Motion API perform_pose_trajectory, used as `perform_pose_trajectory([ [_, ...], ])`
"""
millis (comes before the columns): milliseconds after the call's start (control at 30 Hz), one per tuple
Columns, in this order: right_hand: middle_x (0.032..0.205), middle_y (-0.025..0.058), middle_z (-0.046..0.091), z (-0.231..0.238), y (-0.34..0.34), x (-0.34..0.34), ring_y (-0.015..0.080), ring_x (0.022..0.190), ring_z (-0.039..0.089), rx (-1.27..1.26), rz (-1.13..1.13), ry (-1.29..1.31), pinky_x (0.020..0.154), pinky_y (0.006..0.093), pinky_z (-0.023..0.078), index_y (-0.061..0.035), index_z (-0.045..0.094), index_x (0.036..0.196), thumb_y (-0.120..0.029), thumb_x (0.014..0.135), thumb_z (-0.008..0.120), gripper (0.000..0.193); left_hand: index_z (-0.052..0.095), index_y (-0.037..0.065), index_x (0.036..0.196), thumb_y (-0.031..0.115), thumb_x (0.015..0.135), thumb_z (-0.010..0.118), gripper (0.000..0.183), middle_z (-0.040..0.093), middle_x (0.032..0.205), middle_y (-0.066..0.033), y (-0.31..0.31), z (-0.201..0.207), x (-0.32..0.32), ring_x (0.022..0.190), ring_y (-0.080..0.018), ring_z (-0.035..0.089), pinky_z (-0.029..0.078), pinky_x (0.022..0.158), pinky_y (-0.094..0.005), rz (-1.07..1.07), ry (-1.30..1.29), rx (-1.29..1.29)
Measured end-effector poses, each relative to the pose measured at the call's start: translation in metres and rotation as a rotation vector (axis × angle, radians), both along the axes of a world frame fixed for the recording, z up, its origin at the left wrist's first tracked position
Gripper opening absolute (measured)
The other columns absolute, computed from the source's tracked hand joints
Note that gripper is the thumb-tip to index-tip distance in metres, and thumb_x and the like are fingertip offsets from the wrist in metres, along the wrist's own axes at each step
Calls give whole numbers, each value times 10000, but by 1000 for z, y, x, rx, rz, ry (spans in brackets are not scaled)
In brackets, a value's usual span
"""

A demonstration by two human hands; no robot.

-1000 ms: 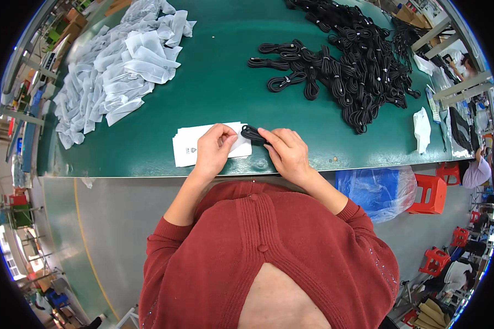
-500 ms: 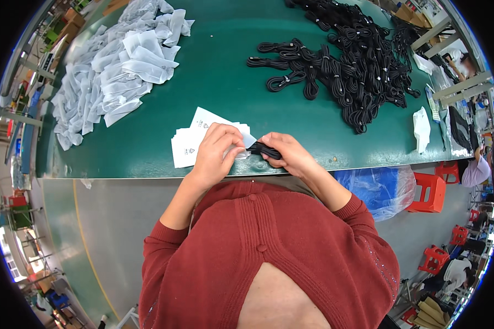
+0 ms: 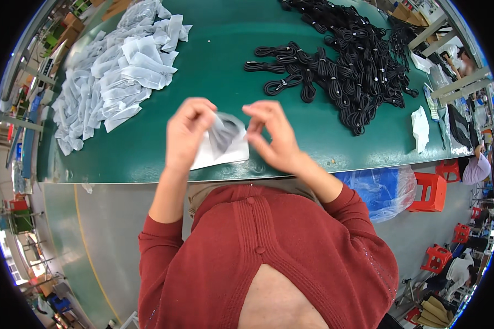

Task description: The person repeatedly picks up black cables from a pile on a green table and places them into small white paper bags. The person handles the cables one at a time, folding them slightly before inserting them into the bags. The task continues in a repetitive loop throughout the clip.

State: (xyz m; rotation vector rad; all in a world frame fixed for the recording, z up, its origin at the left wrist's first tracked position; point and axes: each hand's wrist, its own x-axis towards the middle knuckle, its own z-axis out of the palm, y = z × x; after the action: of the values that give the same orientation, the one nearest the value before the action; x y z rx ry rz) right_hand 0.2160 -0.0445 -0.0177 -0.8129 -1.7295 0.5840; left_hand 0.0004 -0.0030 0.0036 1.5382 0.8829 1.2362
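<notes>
My left hand (image 3: 187, 131) pinches the edge of a translucent plastic bag (image 3: 223, 137), smeared by motion, with a dark coiled cable showing through it. To the right of the bag is my right hand (image 3: 273, 136), its fingers apart and nothing visible in them. Below the bag lies a stack of white flat bags (image 3: 233, 155) near the table's front edge, partly hidden by my left hand. A large heap of black coiled cables (image 3: 362, 66) spreads over the far right, and a pile of filled translucent bags (image 3: 115, 71) covers the far left.
The green table (image 3: 214, 66) ends in a straight front edge close to my body. A white crumpled packet (image 3: 420, 129) lies at its right end. Beyond that edge stand a red stool (image 3: 429, 192) and a plastic-wrapped blue bin (image 3: 368, 192). Metal frame bars rise at the right.
The black cable was in my right hand beside the bag; now it is inside the bag, in my left hand. The bag has been lifted off the stack and my right hand has let go.
</notes>
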Motion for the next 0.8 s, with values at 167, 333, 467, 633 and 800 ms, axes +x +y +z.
perform_pose_trajectory([
  [167,1126,147,592,-16,68,63,353,1075,570,112,-545,-539,920,455,491,-35,618,1173,51,778,597,405,649,-3,1102,133,963,625,195,597,973,-6,71,8,-70,835,-111,545,449,724,-247,264,-264,-108],
  [333,1056,90,610,-52,81,98,279,1026,584,223,-473,-912,879,435,447,-42,620,1183,-76,814,663,372,672,45,1082,90,920,656,169,630,964,-25,30,16,-31,840,-129,578,468,740,-262,494,256,320],
  [467,973,85,623,-50,61,76,279,889,622,126,-479,-846,815,414,456,-30,631,1158,-116,874,657,298,664,25,998,27,819,721,188,622,972,-62,-18,-24,7,819,-160,588,488,696,-281,3,511,230],
  [633,1056,163,670,-34,20,47,302,822,665,-326,-241,-203,742,372,523,-28,609,1247,-95,928,614,326,650,6,910,34,815,723,123,615,901,-85,-29,-62,22,720,-207,588,492,668,-311,17,687,433],
  [800,1066,133,670,-18,-14,40,250,901,646,-343,-77,-162,790,336,518,-53,615,1275,-98,916,645,362,643,19,851,17,799,714,89,608,812,-78,-36,-64,24,704,-210,599,486,662,-324,54,545,126],
])
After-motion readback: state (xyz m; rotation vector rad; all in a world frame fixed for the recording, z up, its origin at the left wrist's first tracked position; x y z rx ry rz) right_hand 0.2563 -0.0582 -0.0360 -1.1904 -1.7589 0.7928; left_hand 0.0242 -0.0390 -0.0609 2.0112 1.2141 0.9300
